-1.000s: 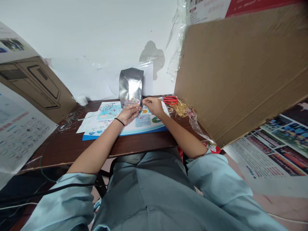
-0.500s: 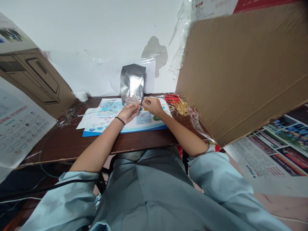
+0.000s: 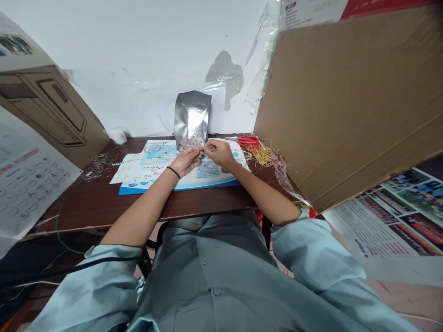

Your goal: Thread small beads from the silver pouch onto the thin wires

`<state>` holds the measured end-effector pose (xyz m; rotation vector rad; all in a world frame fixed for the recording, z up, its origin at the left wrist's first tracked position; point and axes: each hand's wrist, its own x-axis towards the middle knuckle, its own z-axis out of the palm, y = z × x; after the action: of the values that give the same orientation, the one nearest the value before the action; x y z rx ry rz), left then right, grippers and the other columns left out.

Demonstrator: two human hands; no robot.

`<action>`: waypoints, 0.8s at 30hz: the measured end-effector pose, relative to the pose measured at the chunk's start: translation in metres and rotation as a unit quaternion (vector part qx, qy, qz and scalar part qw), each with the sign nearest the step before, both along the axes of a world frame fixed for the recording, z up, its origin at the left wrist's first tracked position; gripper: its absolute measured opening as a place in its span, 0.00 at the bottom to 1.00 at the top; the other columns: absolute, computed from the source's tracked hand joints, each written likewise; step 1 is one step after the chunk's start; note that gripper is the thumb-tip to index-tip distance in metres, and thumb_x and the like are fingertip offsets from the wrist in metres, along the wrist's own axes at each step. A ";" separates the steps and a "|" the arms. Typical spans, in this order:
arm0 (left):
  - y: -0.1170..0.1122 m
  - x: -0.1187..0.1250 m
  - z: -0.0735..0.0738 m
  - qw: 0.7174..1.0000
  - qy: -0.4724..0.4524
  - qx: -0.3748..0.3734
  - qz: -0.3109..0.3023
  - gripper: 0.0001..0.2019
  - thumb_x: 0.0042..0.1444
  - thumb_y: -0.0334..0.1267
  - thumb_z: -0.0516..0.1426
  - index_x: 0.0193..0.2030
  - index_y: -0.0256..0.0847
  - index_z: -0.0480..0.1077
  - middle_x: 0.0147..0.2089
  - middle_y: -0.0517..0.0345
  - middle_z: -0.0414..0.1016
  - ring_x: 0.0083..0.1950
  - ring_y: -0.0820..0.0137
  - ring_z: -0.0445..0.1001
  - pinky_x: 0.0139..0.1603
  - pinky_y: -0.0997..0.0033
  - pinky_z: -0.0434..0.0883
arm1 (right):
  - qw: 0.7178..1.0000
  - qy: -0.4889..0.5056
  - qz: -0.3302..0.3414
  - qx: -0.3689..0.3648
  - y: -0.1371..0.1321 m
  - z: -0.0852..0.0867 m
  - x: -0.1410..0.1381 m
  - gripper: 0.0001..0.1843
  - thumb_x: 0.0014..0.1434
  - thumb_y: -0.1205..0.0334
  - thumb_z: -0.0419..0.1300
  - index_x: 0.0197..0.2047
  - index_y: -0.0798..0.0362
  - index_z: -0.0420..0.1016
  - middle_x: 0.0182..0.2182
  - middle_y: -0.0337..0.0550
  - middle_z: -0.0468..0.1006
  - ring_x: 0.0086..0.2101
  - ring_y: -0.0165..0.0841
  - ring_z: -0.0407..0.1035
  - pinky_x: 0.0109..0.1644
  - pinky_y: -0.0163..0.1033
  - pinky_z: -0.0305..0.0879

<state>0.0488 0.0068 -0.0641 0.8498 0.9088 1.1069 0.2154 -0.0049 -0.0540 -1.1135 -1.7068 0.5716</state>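
Beads [image 3: 191,142], tiny, glassy and mostly clear with flecks of red, lie heaped just beyond the grip at the foot of a silver pouch; whether inside it or in front, I cannot tell. Largest behind the grip is a smooth white wall [image 3: 138,41], with flat brown cardboard [image 3: 346,101] standing to the right and a printed carton [image 3: 69,115] well to the left. Under the grip runs a dark, glossy brown desk [image 3: 204,206], and on it smooth, overlapping printed sheets [image 3: 207,180] with a blue near edge. The pouch [image 3: 193,113], shiny, creased foil, stands upright just past the fingertips. At the grip itself, the left hand [image 3: 188,161] and right hand [image 3: 219,153] almost meet, each with thumb and finger drawn into a narrow pinch; anything between the tips is too small to tell. Crinkled clear plastic [image 3: 284,175] trails to the right, past a loose pile of thin, straight, gold-coloured sticks [image 3: 262,156] and smooth red looped handles [image 3: 248,141]. Left of the grip sits a soft white wad [image 3: 118,136]; a thin black band [image 3: 173,172] circles the left wrist.
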 end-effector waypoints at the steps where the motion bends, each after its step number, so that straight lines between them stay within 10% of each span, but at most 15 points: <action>1: 0.000 0.000 0.000 1.000 0.000 0.001 -0.001 0.09 0.71 0.27 0.65 0.36 0.36 0.75 0.28 0.60 0.79 0.26 0.81 0.73 0.30 0.85 0.71 | 1.000 0.001 0.001 -0.002 0.000 0.000 0.000 0.09 0.60 0.66 0.63 0.29 0.49 0.72 0.27 0.35 0.75 0.32 0.32 0.67 0.44 0.39 0.64; 24: -0.001 -0.003 0.000 0.999 0.003 0.026 -0.025 0.11 0.63 0.27 0.72 0.33 0.36 0.76 0.30 0.59 0.78 0.28 0.80 0.72 0.31 0.84 0.72 | 1.000 -0.006 -0.001 0.000 0.001 -0.002 0.001 0.08 0.60 0.65 0.63 0.29 0.49 0.72 0.26 0.35 0.75 0.32 0.32 0.67 0.44 0.39 0.64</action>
<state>0.0455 0.0061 -0.0643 0.9152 0.8629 1.0896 0.2162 -0.0040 -0.0555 -1.1212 -1.7166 0.5653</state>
